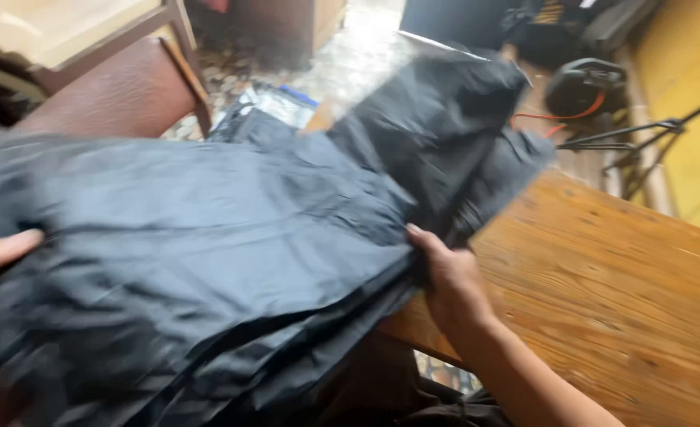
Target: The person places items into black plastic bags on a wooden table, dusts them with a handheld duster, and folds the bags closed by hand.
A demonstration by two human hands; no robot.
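**A lived-in room in a home, put to use for handwork**

The setting looks domestic rather than commercial. To the right of where the right hand (450, 283) grips, a varnished wooden table (603, 292) with visible grain serves as the work surface. Beyond the grip, the floor (358, 55) is glossy speckled stone. Far to the upper left of the gripping hands stand a dark brown wooden chair (128, 87) and other wooden furniture. To the upper right, a yellow painted wall (694, 119) rises behind a black metal tripod (642, 138), with a black round device (583, 83) trailing an orange cord beside it.
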